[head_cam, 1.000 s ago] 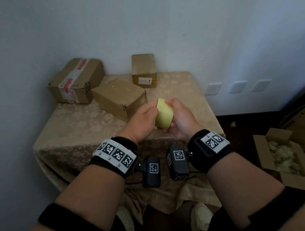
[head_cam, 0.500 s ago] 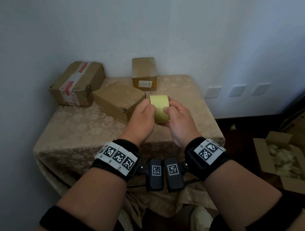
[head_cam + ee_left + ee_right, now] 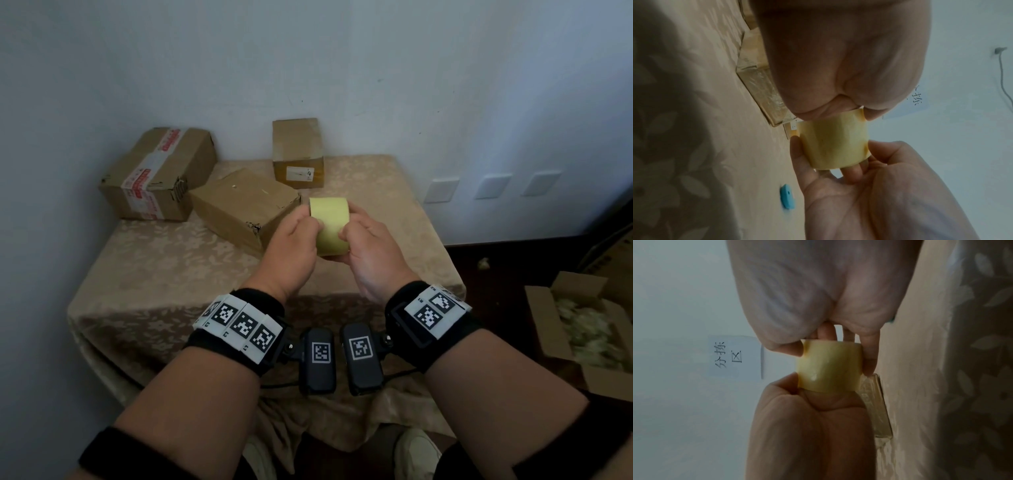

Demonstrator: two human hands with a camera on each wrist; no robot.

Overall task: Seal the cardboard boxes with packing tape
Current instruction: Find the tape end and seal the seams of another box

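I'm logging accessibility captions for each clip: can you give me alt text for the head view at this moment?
Two hands, the left hand and the right hand, hold a pale yellow roll of packing tape between them above a table draped in a beige patterned cloth. Three closed cardboard boxes sit at the table's far side near a white wall.

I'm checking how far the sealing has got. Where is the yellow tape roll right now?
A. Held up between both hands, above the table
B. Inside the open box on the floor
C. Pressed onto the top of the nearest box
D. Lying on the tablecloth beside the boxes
A: the tape roll is gripped by the left hand and the right hand, clear of the nearest box.
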